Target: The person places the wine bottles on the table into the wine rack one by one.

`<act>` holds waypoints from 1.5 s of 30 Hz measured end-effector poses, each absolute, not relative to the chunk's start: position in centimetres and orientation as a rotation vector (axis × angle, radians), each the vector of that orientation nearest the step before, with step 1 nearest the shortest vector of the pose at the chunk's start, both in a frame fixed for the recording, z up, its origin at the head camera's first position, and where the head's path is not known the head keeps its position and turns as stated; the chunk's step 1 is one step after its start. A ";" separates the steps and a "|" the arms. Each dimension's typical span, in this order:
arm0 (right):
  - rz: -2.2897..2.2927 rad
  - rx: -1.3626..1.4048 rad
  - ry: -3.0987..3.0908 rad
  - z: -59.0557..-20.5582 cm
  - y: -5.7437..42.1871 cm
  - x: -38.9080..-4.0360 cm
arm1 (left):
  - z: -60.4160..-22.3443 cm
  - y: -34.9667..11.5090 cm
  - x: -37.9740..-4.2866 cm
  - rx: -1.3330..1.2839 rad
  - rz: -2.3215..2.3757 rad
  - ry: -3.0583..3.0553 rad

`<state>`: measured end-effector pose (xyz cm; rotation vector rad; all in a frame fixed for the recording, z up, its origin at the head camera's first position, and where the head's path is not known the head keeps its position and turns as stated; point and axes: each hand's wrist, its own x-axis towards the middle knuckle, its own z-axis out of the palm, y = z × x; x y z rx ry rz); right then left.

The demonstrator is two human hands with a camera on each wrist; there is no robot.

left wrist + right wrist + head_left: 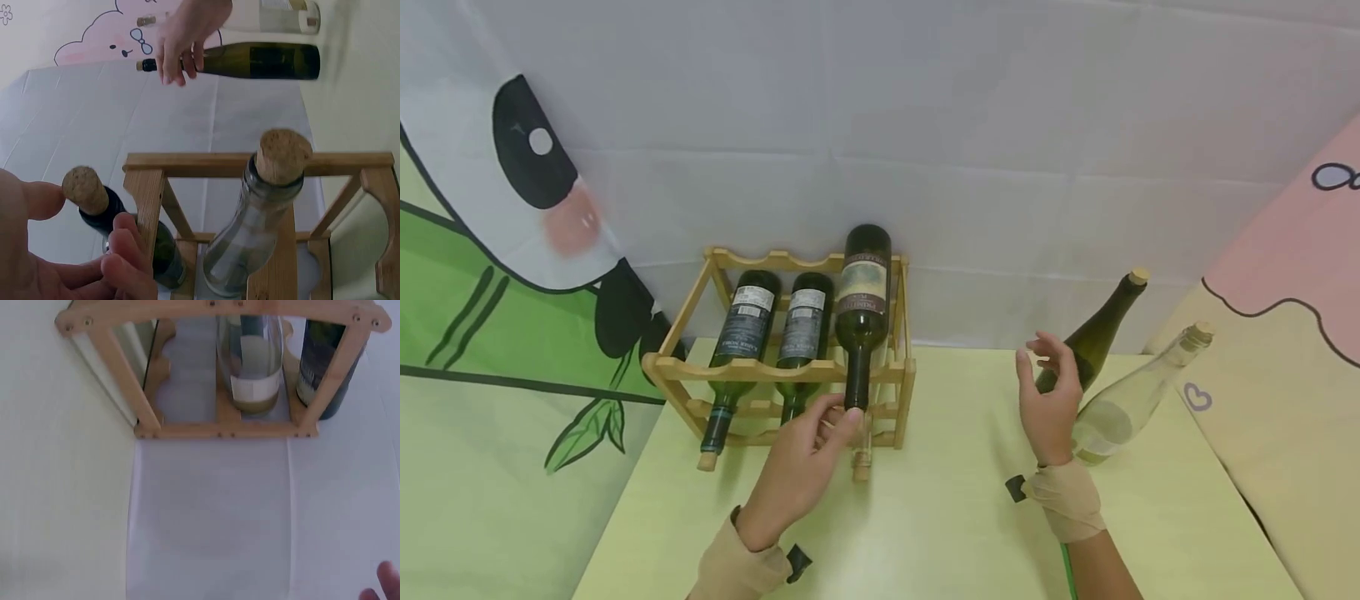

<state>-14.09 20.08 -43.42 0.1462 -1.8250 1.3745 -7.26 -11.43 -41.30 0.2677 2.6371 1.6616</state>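
Note:
A dark wine bottle [865,287] with a cream and maroon label lies on the upper right of the wooden rack [907,392], its neck toward me. My left hand [808,458] holds its corked end; in the left wrist view the thumb [44,199] meets the cork [85,189] and the fingers curl beside the neck. My right hand [1051,408] hovers over the table with thumb and fingers curved and apart, gripping nothing. Beside it stands a corked dark green bottle [1108,325], partly hidden by the fingers, and a clear corked bottle [1150,387].
Two dark bottles with blue-grey labels, one left [748,321] and one middle [805,325], lie on the rack's upper tier. Below the held bottle lies a clear corked bottle [240,250]. A pale cloth wall [1000,208] rises behind the yellowish table [955,517].

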 end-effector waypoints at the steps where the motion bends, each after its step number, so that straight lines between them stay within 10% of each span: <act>1: 1.344 0.133 -1.801 -43.0 20.2 -14.0 | -41.3 -11.7 -7.2 0.257 1.666 2.679; 45: 1.298 -0.410 -1.723 -47.4 25.5 -20.7 | -41.3 -15.0 -7.4 0.262 1.971 3.060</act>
